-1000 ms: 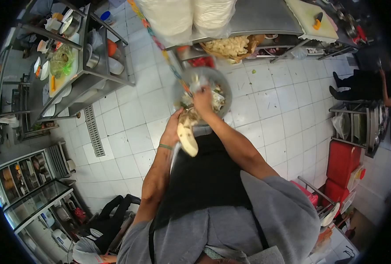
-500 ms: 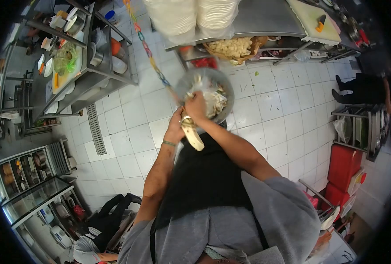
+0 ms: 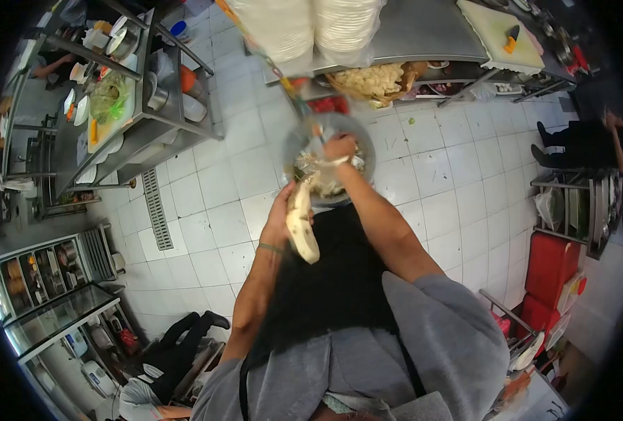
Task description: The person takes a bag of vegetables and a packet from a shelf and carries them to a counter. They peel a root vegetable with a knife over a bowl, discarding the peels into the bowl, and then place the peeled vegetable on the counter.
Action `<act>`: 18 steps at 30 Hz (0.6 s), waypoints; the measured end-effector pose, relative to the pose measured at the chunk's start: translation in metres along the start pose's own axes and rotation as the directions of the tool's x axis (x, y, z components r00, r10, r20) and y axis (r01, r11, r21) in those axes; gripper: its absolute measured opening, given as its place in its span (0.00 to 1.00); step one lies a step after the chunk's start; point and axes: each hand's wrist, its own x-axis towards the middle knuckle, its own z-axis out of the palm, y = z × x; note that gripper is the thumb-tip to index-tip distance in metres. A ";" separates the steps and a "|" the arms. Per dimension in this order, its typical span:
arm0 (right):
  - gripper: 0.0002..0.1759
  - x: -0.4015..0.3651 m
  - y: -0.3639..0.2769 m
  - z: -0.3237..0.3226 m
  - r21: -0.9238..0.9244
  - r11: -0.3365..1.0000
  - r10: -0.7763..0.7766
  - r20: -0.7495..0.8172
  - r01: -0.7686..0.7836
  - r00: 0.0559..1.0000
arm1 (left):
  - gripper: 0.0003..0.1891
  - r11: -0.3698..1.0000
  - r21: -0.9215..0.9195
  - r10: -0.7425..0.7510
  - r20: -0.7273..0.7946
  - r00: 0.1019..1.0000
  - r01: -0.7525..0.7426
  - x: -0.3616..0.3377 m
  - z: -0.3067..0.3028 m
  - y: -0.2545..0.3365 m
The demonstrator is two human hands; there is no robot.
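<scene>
My left hand (image 3: 279, 217) is closed round a long, pale, peeled vegetable (image 3: 302, 228) with a few dark spots, its thick end pointing toward my apron. My right hand (image 3: 339, 147) is in a closed grip over a round grey bin (image 3: 368, 151), apart from the vegetable. What it holds is smeared by motion and cannot be made out. A coloured link chain (image 3: 275, 70) runs from above down to beside my right hand; its lower end is blurred. Pale peelings (image 3: 325, 186) lie inside the bin.
Beyond the bin, a steel counter (image 3: 424, 31) carries wrapped white stacks (image 3: 346, 31) and a board (image 3: 494, 35) with a knife (image 3: 511, 40). Pale chunks (image 3: 371, 81) fill a basket below. A steel shelf unit (image 3: 178, 119) stands left, red crates (image 3: 550, 263) right. Other people stand (image 3: 581, 144) nearby.
My right hand has moved away from the vegetable, forward and right over the bin. The vegetable has shifted slightly toward me in my left hand. The chain has swung right.
</scene>
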 end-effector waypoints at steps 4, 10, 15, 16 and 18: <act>0.15 -0.008 0.001 -0.005 0.287 0.944 0.064 0.330 -0.164 0.942 | 0.23 0.996 -0.092 0.021 -0.017 1.000 -0.022 0.005 -0.005 0.007; 0.16 -0.059 0.023 0.026 0.097 0.984 -0.161 0.157 0.147 0.974 | 0.24 0.993 -0.100 0.056 -0.055 0.997 -0.061 0.030 0.001 0.010; 0.16 -0.025 0.043 0.042 0.177 0.974 -0.167 0.127 0.144 0.978 | 0.23 0.999 -0.043 0.026 -0.090 0.996 -0.030 0.019 0.014 0.004; 0.16 -0.007 0.055 0.052 0.207 0.972 -0.136 0.124 0.108 0.983 | 0.23 0.999 -0.028 0.016 -0.093 0.996 -0.019 0.016 0.015 0.003; 0.17 -0.018 0.014 0.017 0.426 0.895 0.033 0.230 -0.131 0.973 | 0.23 0.999 -0.051 -0.016 -0.087 0.996 0.012 0.013 0.017 -0.001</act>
